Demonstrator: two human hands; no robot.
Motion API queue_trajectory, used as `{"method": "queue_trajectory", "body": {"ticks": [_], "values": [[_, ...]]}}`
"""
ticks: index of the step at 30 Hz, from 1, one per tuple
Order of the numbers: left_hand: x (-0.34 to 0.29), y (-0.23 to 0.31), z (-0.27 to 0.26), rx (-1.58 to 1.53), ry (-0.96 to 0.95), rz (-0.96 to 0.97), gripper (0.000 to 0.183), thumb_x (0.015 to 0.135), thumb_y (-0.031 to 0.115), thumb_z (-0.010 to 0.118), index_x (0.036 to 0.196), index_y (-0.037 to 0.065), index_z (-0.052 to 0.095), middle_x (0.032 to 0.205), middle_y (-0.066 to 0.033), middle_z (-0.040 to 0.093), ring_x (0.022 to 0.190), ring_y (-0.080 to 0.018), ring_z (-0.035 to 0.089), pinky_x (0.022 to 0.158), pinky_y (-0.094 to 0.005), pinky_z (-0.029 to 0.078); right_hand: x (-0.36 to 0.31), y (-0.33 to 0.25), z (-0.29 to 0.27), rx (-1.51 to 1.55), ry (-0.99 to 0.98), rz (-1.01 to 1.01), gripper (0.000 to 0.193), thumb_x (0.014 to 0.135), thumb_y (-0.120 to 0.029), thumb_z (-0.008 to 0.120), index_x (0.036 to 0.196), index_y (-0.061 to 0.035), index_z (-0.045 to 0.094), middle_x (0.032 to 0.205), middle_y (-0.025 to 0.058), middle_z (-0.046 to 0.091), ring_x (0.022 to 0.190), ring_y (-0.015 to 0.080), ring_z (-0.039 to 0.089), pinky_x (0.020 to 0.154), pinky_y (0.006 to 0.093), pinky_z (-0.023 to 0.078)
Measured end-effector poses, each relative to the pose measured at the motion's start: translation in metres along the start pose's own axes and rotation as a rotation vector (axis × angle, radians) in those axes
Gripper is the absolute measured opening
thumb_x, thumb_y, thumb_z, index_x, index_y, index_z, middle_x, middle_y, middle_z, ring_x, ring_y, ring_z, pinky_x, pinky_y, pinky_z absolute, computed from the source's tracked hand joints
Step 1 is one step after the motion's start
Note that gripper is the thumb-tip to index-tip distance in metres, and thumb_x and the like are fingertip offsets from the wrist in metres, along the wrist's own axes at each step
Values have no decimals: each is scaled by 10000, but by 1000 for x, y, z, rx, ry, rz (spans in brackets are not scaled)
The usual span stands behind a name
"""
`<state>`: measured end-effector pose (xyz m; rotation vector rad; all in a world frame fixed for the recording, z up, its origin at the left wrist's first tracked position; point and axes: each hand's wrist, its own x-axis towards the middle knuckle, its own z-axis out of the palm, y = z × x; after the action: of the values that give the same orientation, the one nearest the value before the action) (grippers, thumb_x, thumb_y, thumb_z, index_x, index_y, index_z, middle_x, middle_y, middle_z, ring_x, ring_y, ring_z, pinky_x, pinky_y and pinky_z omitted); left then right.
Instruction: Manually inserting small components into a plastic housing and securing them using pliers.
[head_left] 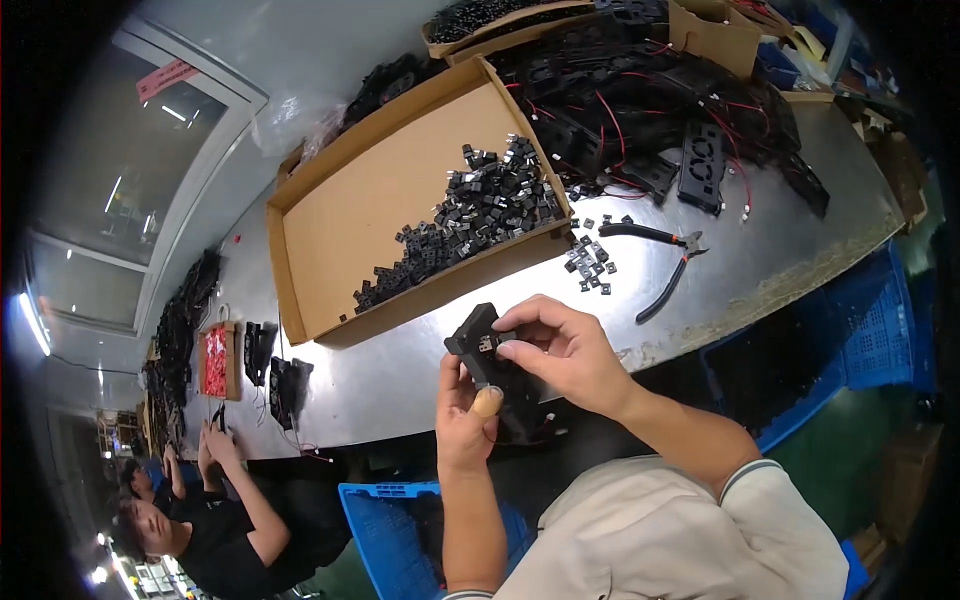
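Note:
My left hand [465, 430] is closed round a black moulded plastic housing [476, 328] above the table's front edge; a yellowish finger cot covers its thumb tip. More of the dark part hangs below, partly hidden by the hand. My right hand [580, 365] comes in from the right, thumb and forefinger pinched on a small black piece at the housing's side. That piece is mostly covered by the fingertips. Beside it, a small metallic spot shows on the housing. A shallow cardboard box [285, 270] behind my hands holds a heap of small black-and-silver parts [490, 205].
Cutting pliers [665, 240] with black handles lie right of loose small square parts [592, 262]. Black housings with red wires [640, 110] are piled at the back right. Blue crates [385, 540] stand below the table. A co-worker [215, 520] sits at the left, near a red-filled tray [217, 360].

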<state>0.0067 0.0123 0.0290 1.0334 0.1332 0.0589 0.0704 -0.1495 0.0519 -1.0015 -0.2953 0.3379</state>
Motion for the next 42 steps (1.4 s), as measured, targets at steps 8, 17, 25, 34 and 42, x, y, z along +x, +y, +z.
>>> {"method": "queue_trajectory", "body": {"ticks": [8,17,25,34,42], "values": [[10,6,21,215,-123,40,699,756,39,786,1361,61,437,1264,-87,523,1178,-217,531,1029,-356,425,-7,-4,-15,-273,-29,-148,296,877,69,627,1169,23,604,1124,82,588,1000,146,604,886,282,502],[29,35,43,1787,-440,184,520,715,87,790,1196,89,593,1332,-139,488,1179,-345,527,1015,-435,423,-19,-7,-78,-651,92,27,416,882,-10,609,1295,-25,568,1172,84,653,1072,158,612,891,306,502],[30,15,25,1440,-332,130,686,698,137,826,1314,87,528,1268,-165,543,1188,-380,507,1037,-461,409,9,-14,-57,-1343,-373,-310,137,826,-73,682,952,-18,677,1127,149,560,979,317,606,835,384,509],[27,15,5,1603,-304,272,815,688,260,846,1414,133,498,1215,-137,565,1115,-337,534,971,-449,417,28,-23,-44,-1610,-559,-261,70,765,-57,693,827,-27,682,1099,135,548,1013,323,565,871,420,469],[31,20,5,1632,-344,189,802,710,302,831,1431,221,488,1236,-82,552,1116,-304,533,950,-486,404,31,-24,-55,-1364,-530,-177,139,744,-42,709,875,-32,666,1104,130,546,1025,323,553,889,417,458]]}}
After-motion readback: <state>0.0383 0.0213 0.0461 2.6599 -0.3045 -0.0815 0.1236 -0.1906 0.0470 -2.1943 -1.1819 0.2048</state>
